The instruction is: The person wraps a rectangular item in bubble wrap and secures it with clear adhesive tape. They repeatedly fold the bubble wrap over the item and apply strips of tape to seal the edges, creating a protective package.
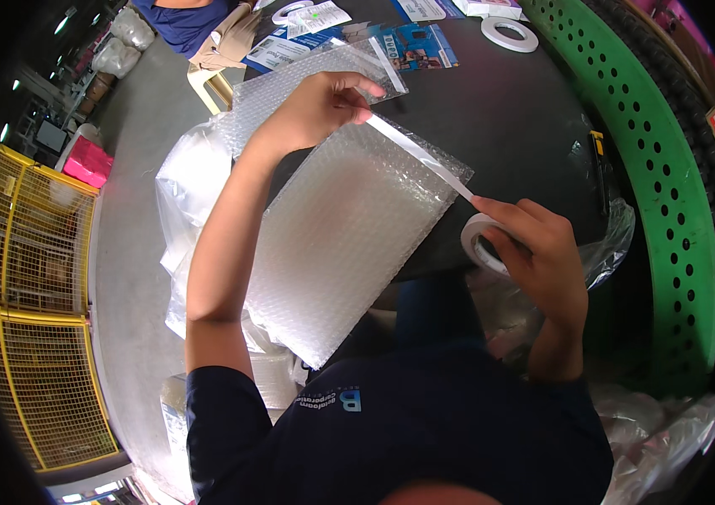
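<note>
A strip of white tape (419, 153) runs taut along the far edge of a clear bubble wrap bag (332, 219), which lies slanted over the front of the dark table. At the strip's upper left end, my left hand (324, 108) pinches the tape between thumb and fingers. My right hand (534, 248) grips the roll of white tape (477, 241) beside the bag's right corner, where the strip leads into it. Beyond my left hand lies another bubble wrap bag (286, 80) with a white strip along its edge.
Another tape roll (510, 35) and printed sheets (421, 48) lie at the table's far side. A yellow and black cutter (599, 168) rests near the green perforated rail (627, 109) on the right. A person (185, 25) sits at the far left; yellow mesh fencing (34, 311) stands left.
</note>
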Motion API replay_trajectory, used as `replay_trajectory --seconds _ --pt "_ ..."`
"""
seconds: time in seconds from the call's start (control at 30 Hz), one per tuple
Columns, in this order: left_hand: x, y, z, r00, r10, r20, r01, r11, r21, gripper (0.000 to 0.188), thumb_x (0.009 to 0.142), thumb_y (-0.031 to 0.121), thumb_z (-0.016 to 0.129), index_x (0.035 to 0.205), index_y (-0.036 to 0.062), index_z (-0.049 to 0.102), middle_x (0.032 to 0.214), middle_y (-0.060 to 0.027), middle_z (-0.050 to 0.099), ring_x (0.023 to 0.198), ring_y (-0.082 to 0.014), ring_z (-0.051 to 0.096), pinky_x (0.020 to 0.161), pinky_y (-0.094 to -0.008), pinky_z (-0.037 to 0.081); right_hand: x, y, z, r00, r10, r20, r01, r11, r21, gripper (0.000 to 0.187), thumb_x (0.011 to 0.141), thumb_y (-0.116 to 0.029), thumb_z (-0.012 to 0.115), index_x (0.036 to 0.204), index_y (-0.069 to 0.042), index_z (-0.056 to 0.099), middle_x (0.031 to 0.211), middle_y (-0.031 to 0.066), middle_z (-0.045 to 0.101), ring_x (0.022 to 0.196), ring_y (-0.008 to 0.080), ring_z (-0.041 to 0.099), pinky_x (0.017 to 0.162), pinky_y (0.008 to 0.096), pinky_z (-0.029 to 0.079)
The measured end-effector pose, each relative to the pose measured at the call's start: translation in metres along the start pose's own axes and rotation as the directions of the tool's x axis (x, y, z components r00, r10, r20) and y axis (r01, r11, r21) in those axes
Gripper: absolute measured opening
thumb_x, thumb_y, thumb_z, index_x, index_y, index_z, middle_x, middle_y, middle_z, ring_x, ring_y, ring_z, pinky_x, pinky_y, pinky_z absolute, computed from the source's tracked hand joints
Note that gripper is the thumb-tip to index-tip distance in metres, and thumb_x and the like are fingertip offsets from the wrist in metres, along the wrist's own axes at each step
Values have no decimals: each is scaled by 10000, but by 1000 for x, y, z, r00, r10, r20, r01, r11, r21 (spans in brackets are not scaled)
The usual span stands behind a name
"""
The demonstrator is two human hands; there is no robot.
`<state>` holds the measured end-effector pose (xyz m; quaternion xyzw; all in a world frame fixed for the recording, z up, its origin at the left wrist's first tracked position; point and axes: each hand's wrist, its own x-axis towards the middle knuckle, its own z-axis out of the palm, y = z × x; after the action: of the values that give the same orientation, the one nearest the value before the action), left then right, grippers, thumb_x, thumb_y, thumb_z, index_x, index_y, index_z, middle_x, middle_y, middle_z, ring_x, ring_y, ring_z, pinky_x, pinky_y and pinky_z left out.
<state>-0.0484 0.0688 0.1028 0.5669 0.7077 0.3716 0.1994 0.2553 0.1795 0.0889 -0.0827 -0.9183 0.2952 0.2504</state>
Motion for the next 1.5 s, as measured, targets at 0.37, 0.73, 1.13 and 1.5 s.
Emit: replay_trajectory --seconds 0.37,0.73,1.13,1.5 --pt "2 -48 22 930 -118 -347 170 978 121 395 796 58 718 1147 -4 549 875 -95 682 794 -139 653 721 -257 511 13 6 0 992 119 50 -97 942 -322 188 825 -122 618 998 -141 688 668 90 527 568 279 558 525 385 425" --pt "5 -50 26 929 -129 -346 181 976 122 424 763 21 717 1147 -20 542 848 -122 693 784 -183 680 710 -289 531 24 5 -5 985 165 59 -131 915 -381 179 821 -129 613 979 -151 693 693 97 562 619 295 588 558 393 454" --pt "7 -53 28 925 -109 -365 173 974 146 451 758 9 709 1169 -32 527 829 -120 694 760 -191 680 706 -293 534 27 17 -1 983 159 89 -115 919 -377 182 816 -131 610 977 -149 693 691 88 569 629 286 588 568 392 459" --pt "10 -54 31 927 -155 -342 230 954 190 480 767 27 720 1201 -16 518 863 -106 683 797 -162 672 722 -272 530 28 20 0 984 160 84 -118 922 -369 184 815 -133 613 979 -142 696 702 83 575 648 278 591 582 390 462"
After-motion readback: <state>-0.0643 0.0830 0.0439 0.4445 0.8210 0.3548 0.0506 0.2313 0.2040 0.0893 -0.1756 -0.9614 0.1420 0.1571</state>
